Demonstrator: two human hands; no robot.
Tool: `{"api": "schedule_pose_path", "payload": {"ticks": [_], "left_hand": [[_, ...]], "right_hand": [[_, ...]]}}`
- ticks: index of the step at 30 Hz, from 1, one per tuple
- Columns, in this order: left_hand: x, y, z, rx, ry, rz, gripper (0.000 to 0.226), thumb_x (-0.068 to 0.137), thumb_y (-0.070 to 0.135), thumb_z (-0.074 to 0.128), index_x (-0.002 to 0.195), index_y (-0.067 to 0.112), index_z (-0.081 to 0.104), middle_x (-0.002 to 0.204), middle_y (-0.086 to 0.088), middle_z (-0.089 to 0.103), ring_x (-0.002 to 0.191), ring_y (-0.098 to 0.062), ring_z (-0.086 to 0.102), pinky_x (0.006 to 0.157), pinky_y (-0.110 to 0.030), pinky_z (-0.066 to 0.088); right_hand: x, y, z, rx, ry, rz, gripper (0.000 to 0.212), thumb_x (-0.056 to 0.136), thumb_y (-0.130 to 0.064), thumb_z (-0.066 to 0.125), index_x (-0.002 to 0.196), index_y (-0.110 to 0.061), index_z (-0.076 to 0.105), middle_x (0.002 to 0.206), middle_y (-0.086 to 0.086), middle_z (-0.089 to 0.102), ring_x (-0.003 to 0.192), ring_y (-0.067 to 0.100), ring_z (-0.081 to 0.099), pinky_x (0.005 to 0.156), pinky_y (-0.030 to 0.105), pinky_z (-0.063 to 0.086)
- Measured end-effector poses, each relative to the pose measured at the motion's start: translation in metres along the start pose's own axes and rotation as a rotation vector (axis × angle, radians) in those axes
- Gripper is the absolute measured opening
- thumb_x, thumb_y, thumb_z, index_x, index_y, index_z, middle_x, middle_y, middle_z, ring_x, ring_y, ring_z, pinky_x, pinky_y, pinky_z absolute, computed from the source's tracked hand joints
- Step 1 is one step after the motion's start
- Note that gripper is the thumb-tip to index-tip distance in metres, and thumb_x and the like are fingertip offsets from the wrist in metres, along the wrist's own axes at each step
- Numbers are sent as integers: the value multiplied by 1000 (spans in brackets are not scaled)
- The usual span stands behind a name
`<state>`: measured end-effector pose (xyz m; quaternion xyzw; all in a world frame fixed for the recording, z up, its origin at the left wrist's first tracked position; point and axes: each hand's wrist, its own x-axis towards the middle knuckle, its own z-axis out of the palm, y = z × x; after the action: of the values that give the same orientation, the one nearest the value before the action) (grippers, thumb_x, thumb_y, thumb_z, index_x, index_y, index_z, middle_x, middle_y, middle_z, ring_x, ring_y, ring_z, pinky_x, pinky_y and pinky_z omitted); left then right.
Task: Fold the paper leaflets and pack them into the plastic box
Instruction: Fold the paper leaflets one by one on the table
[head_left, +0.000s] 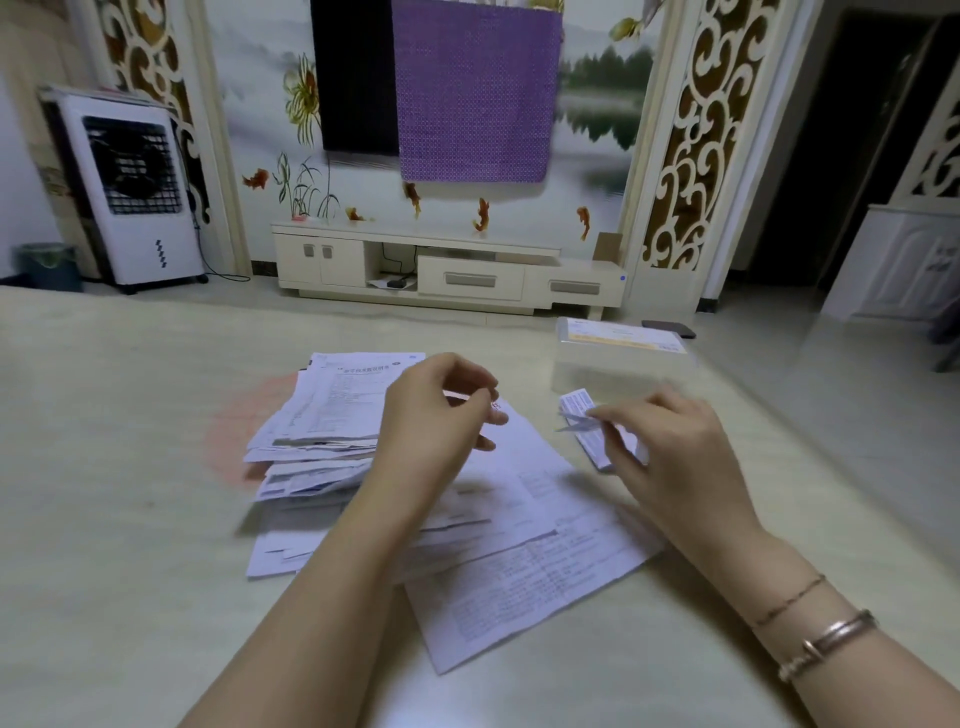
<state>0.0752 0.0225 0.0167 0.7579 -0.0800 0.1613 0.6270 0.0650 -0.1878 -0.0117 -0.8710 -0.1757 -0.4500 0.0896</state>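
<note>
1. On the pale tabletop (130, 467), centre: loose pile of printed paper leaflets (322, 415), unfolded, overlapping, spreading toward the near right.
2. Far right of the pile: clear plastic box (621, 364), a printed sheet lying on top.
3. Right hand (675, 457), just near of the box: fingers pinch a small folded leaflet (587, 415); bracelets on the wrist.
4. Left hand (441, 415), above the pile: fingers loosely curled; whether it holds anything cannot be told.
5. Beyond the tabletop: white TV cabinet (447, 270), air cooler (135, 192) at far left.
</note>
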Motion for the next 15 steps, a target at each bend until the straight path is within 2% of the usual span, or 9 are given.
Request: {"api": "schedule_pose_path", "payload": {"ticks": [3, 6, 8, 10, 13, 15], "left_hand": [[1, 6, -6, -124, 15, -11, 20, 88, -6, 47, 90, 3, 65, 87, -11, 69, 70, -13, 73, 49, -20, 50], [5, 1, -8, -101, 113, 11, 23, 86, -6, 47, 87, 6, 66, 87, -8, 69, 72, -11, 72, 55, -24, 55], [8, -9, -10, 91, 180, 90, 21, 85, -2, 51, 87, 12, 66, 90, 0, 70, 84, -12, 69, 71, -28, 55], [9, -21, -10, 375, 169, 143, 20, 87, 6, 54, 99, 17, 65, 104, 5, 67, 104, -17, 60, 87, -31, 47], [10, -35, -11, 792, 90, 36, 37, 89, 16, 53, 126, 19, 54, 132, -1, 52, 126, -29, 41, 105, -39, 32], [11, -41, -12, 1013, 8, -78, 48, 91, 25, 52, 138, 20, 41, 148, -6, 36, 138, -36, 27, 115, -46, 18]], "right_hand": [[1, 12, -11, -14, 100, 150, 21, 81, -1, 68, 97, -13, 73, 72, 3, 66, 68, 25, 59, 61, 34, 45], [-3, 35, -18, -49, 146, 305, 21, 83, -3, 67, 101, -13, 73, 80, 7, 71, 71, 28, 64, 62, 32, 45], [-8, 48, -18, -100, 99, 385, 18, 85, -7, 64, 100, -13, 73, 80, 12, 71, 72, 35, 64, 61, 35, 47], [-13, 56, -13, -168, -25, 445, 14, 87, -11, 61, 93, -12, 73, 80, 17, 70, 72, 39, 62, 59, 39, 49], [-17, 61, -3, -268, -265, 472, 17, 89, -19, 56, 90, -14, 73, 82, 18, 68, 78, 39, 61, 61, 39, 48], [-19, 61, 3, -339, -422, 419, 20, 90, -20, 52, 89, -17, 72, 85, 14, 68, 86, 36, 60, 68, 37, 44]]}}
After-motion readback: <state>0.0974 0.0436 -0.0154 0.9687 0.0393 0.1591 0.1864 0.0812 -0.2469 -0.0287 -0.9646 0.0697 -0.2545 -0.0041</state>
